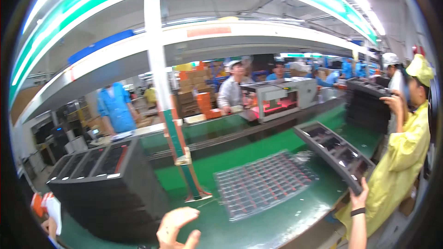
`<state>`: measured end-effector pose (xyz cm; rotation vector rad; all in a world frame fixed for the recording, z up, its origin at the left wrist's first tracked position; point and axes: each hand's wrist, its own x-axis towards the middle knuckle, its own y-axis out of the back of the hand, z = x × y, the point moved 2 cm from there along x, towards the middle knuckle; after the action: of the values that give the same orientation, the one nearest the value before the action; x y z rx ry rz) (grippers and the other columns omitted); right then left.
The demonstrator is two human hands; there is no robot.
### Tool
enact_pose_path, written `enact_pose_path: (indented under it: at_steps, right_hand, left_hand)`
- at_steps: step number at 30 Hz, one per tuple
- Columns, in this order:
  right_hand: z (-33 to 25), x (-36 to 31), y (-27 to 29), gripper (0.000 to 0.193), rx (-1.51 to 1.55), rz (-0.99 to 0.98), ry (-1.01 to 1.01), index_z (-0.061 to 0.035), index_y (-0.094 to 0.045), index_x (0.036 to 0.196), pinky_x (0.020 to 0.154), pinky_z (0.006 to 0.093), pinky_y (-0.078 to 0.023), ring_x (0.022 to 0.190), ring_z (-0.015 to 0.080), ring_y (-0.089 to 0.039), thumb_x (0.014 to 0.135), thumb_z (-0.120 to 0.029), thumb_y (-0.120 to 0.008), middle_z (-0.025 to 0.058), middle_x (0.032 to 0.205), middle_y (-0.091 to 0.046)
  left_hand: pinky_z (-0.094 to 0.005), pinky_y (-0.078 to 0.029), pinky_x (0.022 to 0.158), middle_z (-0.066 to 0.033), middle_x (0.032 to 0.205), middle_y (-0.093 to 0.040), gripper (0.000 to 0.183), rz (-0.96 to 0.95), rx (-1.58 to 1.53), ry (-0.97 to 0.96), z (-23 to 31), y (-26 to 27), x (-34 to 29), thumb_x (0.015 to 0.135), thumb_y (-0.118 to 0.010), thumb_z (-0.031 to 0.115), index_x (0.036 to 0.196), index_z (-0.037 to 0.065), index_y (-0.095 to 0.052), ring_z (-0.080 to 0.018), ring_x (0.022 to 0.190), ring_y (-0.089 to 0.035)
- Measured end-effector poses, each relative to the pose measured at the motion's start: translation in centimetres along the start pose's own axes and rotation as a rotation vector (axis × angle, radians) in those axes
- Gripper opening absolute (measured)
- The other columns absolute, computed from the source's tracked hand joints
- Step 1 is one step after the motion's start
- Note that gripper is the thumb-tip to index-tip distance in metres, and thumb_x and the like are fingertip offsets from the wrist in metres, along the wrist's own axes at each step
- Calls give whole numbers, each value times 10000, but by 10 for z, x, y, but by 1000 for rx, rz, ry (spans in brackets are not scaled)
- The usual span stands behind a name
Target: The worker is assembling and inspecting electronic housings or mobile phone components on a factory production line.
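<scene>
A black compartment tray (326,160) is held tilted above the right part of the bench, with dark glossy pieces in its compartments. My right hand (359,196), with a dark band at the wrist, grips the tray's near lower corner. Low in the middle, my left hand (177,227) is open, its thumb and fingers apart and nothing in it. Between the hands, farther off, a clear plastic tray (263,182) with many small cells and reddish lines lies flat on the green bench top (217,233).
At left stands a tall stack of black trays (124,198); another stack (364,110) is at far right, beside a person in yellow (406,138). A white upright post (154,55) rises from the bench. Behind it sits a boxy machine (281,99) with red light inside.
</scene>
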<state>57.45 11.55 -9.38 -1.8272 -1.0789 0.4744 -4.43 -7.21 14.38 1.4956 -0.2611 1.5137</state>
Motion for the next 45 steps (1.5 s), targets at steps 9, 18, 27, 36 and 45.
enact_pose_path:
  at_steps: [9, 18, 27, 36, 45]
  right_hand:
    - [11, 138, 185, 593, -522, 109, -59, -96, -647, 1092, 667, 374, -588, 783, 221, -696, 908, -658, -604, 54, 951, -708]
    - [75, -84, 12, 522, -1033, 44, 643, 1, -365, 1497, 1184, 421, -279, 1414, 306, -384, 1067, -272, -475, 179, 1504, -419]
    - [84, -308, -335, 777, -53, -1049, -1178, -141, -278, 1555, 1109, 650, -334, 1427, 372, -368, 986, -647, -433, 156, 1548, -356]
    - [71, -285, -272, 452, -274, -524, -998, 21, -588, 1207, 936, 374, -484, 1019, 253, -635, 789, -150, -571, 140, 1112, -656]
    - [70, -272, -88, 489, -873, -322, -831, -14, -513, 1326, 936, 393, -491, 1103, 301, -601, 885, -210, -590, 172, 1257, -581]
  left_hand:
    - [-583, -94, 1231, -183, 1534, -381, 838, 89, 1261, 429, -88, 179, -39, 808, -744, 389, 1487, 41, -397, -384, 1492, -235]
    - [-441, -341, 965, -115, 1049, -522, 606, 181, 1057, 279, -83, 205, -31, 526, -859, 92, 1032, 71, -527, -335, 1072, -479]
    - [-366, -436, 907, -54, 1108, -624, 344, -105, 1352, -58, 69, 75, -28, 835, -677, 117, 1177, 146, -659, -248, 1049, -608]
    - [-424, -446, 911, 20, 1151, -626, 322, 0, 1070, -362, 117, 43, -68, 885, -692, 293, 1196, 362, -648, -188, 1009, -596]
    - [-305, -440, 680, 30, 892, -628, 201, -113, 946, -210, 80, 3, -217, 798, -684, 180, 993, 225, -704, -131, 711, -589]
